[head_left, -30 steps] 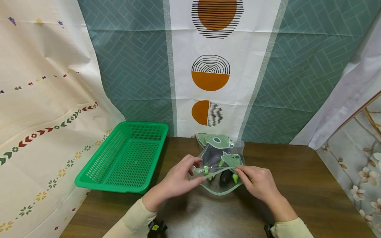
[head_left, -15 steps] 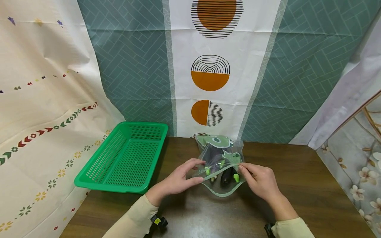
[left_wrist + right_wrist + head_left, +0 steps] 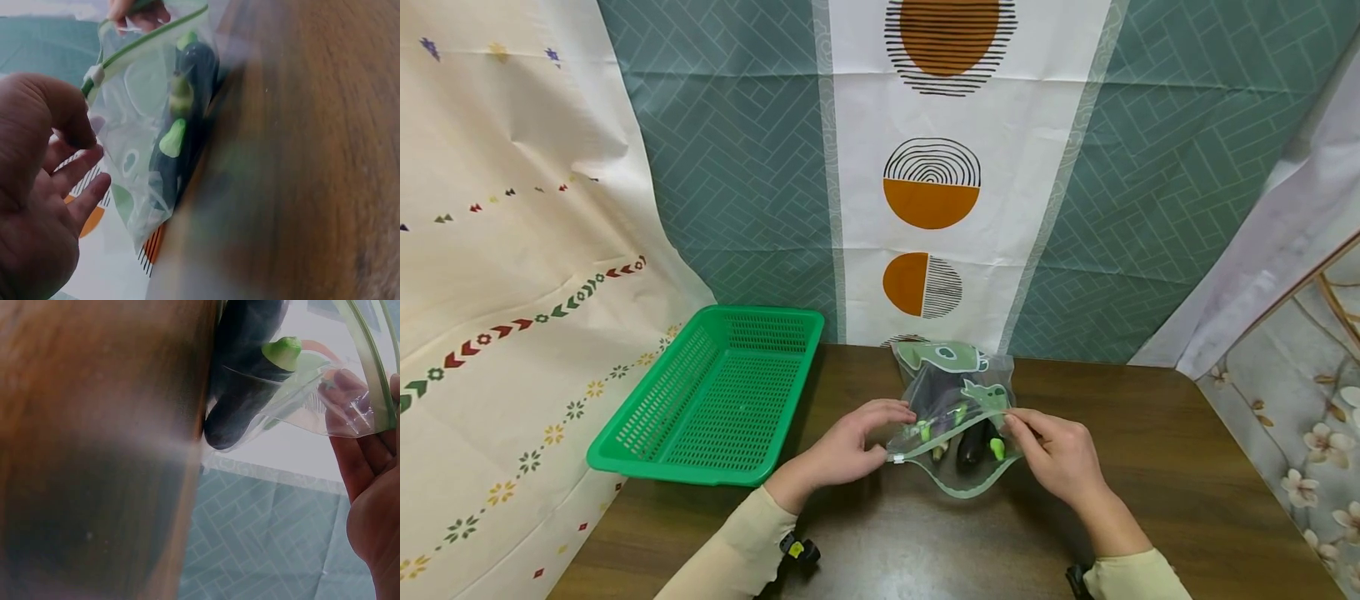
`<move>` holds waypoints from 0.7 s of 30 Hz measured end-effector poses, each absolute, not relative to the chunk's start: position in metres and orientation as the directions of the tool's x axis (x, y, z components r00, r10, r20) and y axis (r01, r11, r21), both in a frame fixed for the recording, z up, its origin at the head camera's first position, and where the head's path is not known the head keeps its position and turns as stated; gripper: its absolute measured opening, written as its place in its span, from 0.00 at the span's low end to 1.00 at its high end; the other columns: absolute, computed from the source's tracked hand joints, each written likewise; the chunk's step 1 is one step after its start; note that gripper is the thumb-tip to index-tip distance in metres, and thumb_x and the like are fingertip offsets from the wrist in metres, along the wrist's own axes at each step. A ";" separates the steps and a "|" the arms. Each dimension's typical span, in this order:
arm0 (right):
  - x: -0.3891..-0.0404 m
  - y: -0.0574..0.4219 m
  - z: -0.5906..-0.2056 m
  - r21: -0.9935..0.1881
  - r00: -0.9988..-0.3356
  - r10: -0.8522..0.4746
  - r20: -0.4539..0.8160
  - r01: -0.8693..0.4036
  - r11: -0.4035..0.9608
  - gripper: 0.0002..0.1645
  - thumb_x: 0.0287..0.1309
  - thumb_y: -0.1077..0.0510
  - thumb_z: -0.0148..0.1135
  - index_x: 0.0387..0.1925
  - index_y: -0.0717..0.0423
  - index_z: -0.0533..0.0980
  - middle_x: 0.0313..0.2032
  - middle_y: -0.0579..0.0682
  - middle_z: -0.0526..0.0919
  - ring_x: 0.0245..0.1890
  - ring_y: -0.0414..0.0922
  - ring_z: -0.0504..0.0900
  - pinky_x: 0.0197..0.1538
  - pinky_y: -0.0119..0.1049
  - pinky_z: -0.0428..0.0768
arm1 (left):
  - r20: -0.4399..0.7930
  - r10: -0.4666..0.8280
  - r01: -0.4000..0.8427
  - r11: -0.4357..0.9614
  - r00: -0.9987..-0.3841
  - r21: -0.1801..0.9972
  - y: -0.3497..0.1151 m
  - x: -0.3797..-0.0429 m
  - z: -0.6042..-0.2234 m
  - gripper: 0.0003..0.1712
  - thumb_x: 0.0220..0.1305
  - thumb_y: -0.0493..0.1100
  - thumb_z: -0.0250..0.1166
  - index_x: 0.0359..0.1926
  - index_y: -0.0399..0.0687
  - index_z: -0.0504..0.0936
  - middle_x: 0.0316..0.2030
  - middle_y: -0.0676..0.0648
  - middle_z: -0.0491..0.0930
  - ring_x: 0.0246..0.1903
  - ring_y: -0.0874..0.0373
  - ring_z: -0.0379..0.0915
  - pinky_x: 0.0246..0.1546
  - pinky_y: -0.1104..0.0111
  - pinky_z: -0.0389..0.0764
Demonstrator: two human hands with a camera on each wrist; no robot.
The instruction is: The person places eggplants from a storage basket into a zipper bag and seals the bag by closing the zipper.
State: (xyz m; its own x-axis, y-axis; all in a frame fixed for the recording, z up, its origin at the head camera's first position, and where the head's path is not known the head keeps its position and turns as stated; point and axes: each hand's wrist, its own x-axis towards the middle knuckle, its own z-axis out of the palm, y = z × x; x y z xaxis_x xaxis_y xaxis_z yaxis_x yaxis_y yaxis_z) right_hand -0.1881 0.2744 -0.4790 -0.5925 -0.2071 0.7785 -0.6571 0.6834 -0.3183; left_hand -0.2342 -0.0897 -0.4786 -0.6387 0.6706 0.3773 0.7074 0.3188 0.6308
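Note:
A clear slider zip bag [image 3: 953,357] with green prints lies on the table, its mouth towards me and parted. Inside are several dark eggplants [image 3: 972,447] with green caps; they show closely in the right wrist view as dark eggplants [image 3: 240,415]. My right hand [image 3: 1060,450] pinches the right end of the bag's upper zip strip between thumb and fingers. By the left corner, my left hand [image 3: 850,446] has thumb and fingers apart, fingertips right at the bag's side. The white slider [image 3: 95,75] sits at that corner, just beyond the left thumb.
A green plastic basket [image 3: 737,392] stands on the left of the brown wooden table [image 3: 1120,408], with nothing in it. Patterned cloth [image 3: 745,183] hangs behind the table, and a cream cloth [image 3: 535,275] hangs along the left.
My left thumb has drawn back to the left off the zip strip, uncovering the white slider. The right hand has shifted slightly right, still pinching the strip.

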 end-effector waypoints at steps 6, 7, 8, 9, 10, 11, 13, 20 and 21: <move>-0.188 0.274 -0.479 -0.330 -0.593 -0.198 0.781 -0.660 0.675 0.18 0.57 0.72 0.78 0.47 0.54 0.92 0.36 0.46 0.95 0.30 0.35 0.91 0.34 0.27 0.85 | 0.390 0.691 0.740 0.316 -0.608 0.594 -0.091 -0.238 -0.479 0.34 0.62 0.22 0.64 0.69 0.45 0.85 0.73 0.41 0.79 0.77 0.47 0.69 0.72 0.48 0.78; -0.188 0.274 -0.479 -0.331 -0.594 -0.197 0.780 -0.659 0.676 0.18 0.57 0.72 0.78 0.47 0.54 0.92 0.36 0.46 0.95 0.30 0.35 0.90 0.34 0.27 0.85 | 0.390 0.692 0.740 0.314 -0.607 0.595 -0.091 -0.238 -0.480 0.33 0.62 0.23 0.66 0.68 0.46 0.86 0.72 0.41 0.79 0.77 0.47 0.69 0.72 0.47 0.77; -0.188 0.275 -0.479 -0.334 -0.596 -0.195 0.779 -0.658 0.675 0.18 0.57 0.72 0.78 0.47 0.54 0.92 0.36 0.46 0.95 0.30 0.35 0.90 0.34 0.27 0.85 | 0.392 0.691 0.739 0.311 -0.607 0.597 -0.091 -0.238 -0.480 0.32 0.63 0.24 0.68 0.67 0.46 0.86 0.72 0.41 0.80 0.77 0.47 0.69 0.73 0.47 0.76; -0.188 0.275 -0.479 -0.337 -0.599 -0.193 0.777 -0.656 0.676 0.17 0.57 0.72 0.78 0.47 0.54 0.92 0.36 0.46 0.95 0.30 0.35 0.90 0.34 0.27 0.85 | 0.395 0.689 0.738 0.306 -0.608 0.602 -0.090 -0.238 -0.480 0.31 0.63 0.25 0.71 0.66 0.47 0.87 0.71 0.42 0.81 0.77 0.47 0.70 0.74 0.47 0.76; -0.188 0.275 -0.479 -0.342 -0.603 -0.190 0.775 -0.652 0.676 0.17 0.58 0.72 0.78 0.47 0.54 0.92 0.36 0.46 0.95 0.30 0.35 0.90 0.34 0.26 0.85 | 0.402 0.686 0.740 0.301 -0.606 0.601 -0.090 -0.238 -0.480 0.29 0.64 0.26 0.73 0.65 0.47 0.88 0.70 0.42 0.82 0.77 0.47 0.70 0.74 0.47 0.76; -0.188 0.275 -0.479 -0.348 -0.609 -0.186 0.771 -0.648 0.677 0.17 0.58 0.72 0.78 0.47 0.55 0.92 0.36 0.46 0.95 0.30 0.34 0.90 0.34 0.26 0.85 | 0.409 0.683 0.742 0.297 -0.605 0.601 -0.089 -0.238 -0.480 0.27 0.64 0.27 0.74 0.64 0.48 0.89 0.69 0.43 0.83 0.76 0.48 0.71 0.74 0.47 0.76; -0.188 0.275 -0.479 -0.361 -0.621 -0.179 0.763 -0.639 0.680 0.16 0.59 0.72 0.78 0.47 0.55 0.92 0.36 0.46 0.95 0.30 0.34 0.89 0.35 0.25 0.84 | 0.428 0.675 0.747 0.285 -0.601 0.601 -0.089 -0.239 -0.481 0.24 0.66 0.29 0.77 0.61 0.48 0.91 0.67 0.45 0.85 0.75 0.48 0.74 0.73 0.49 0.77; -0.188 0.276 -0.479 -0.374 -0.635 -0.165 0.755 -0.623 0.687 0.15 0.59 0.71 0.79 0.46 0.55 0.92 0.36 0.46 0.94 0.28 0.33 0.86 0.34 0.24 0.83 | 0.463 0.652 0.742 0.239 -0.601 0.627 -0.090 -0.241 -0.484 0.14 0.69 0.30 0.76 0.53 0.44 0.96 0.58 0.52 0.91 0.70 0.48 0.79 0.70 0.53 0.81; -0.188 0.276 -0.479 -0.374 -0.634 -0.166 0.755 -0.625 0.685 0.15 0.59 0.71 0.79 0.46 0.55 0.92 0.36 0.46 0.94 0.28 0.32 0.86 0.33 0.25 0.83 | 0.458 0.651 0.734 0.233 -0.606 0.638 -0.091 -0.242 -0.485 0.14 0.69 0.29 0.76 0.52 0.44 0.96 0.58 0.52 0.91 0.70 0.48 0.80 0.69 0.54 0.81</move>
State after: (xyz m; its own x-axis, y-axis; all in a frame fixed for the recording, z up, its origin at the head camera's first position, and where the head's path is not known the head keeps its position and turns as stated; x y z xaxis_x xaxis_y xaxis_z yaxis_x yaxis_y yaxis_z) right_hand -0.1878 0.2760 -0.4789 -0.6338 -0.1660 0.7554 -0.6253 0.6849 -0.3741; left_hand -0.2419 -0.0906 -0.4848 -0.6055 0.6506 0.4583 0.7336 0.2330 0.6384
